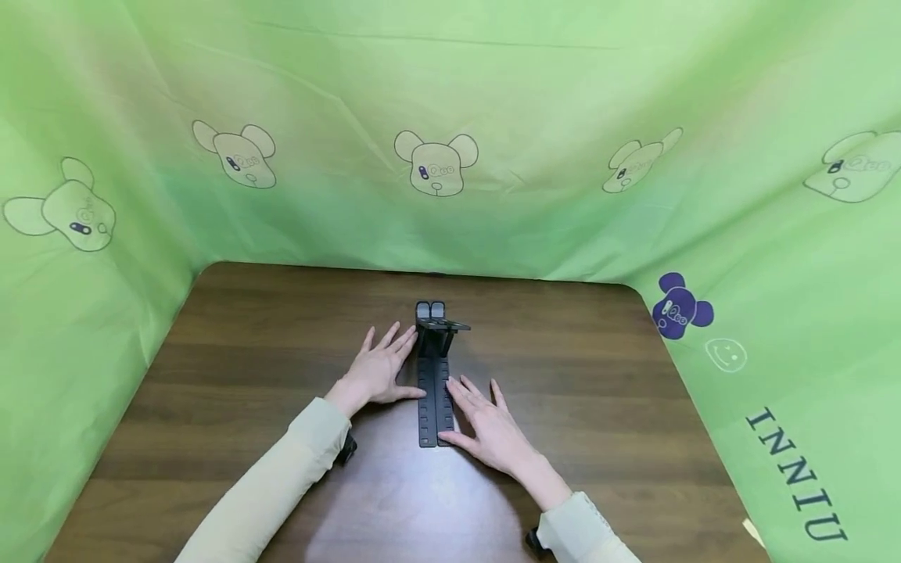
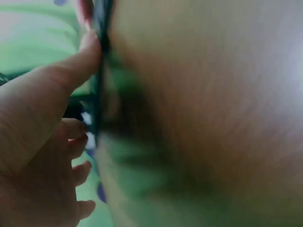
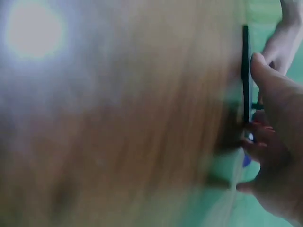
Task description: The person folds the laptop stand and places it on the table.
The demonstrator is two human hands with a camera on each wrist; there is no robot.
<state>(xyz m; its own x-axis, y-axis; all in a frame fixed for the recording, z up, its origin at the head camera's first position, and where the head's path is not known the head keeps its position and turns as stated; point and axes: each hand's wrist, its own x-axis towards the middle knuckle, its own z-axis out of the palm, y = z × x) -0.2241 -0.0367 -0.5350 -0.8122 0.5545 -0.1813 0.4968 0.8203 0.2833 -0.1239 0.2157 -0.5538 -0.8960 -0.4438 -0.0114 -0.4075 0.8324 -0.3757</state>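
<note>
A black folding stand [image 1: 434, 407], with a long notched base in two strips, lies lengthwise on the table. Near its far end a raised support [image 1: 442, 327] stands up, and grey pads [image 1: 430, 310] tip that end. My left hand [image 1: 376, 369] is spread along the stand's left side, thumb on the base's edge and fingertips beside the support. On the right side, my right hand [image 1: 493, 430] touches the base with thumb and fingers extended. From both wrists the stand [image 2: 99, 71] shows edge-on as a thin dark strip, with the fingers partly hidden behind it.
A brown wooden table [image 1: 281, 328] with rounded far corners lies under the stand. Green cloth [image 1: 436, 234] printed with bear heads hangs around its back and sides. A small pale object [image 1: 753, 532] sits at the table's right edge.
</note>
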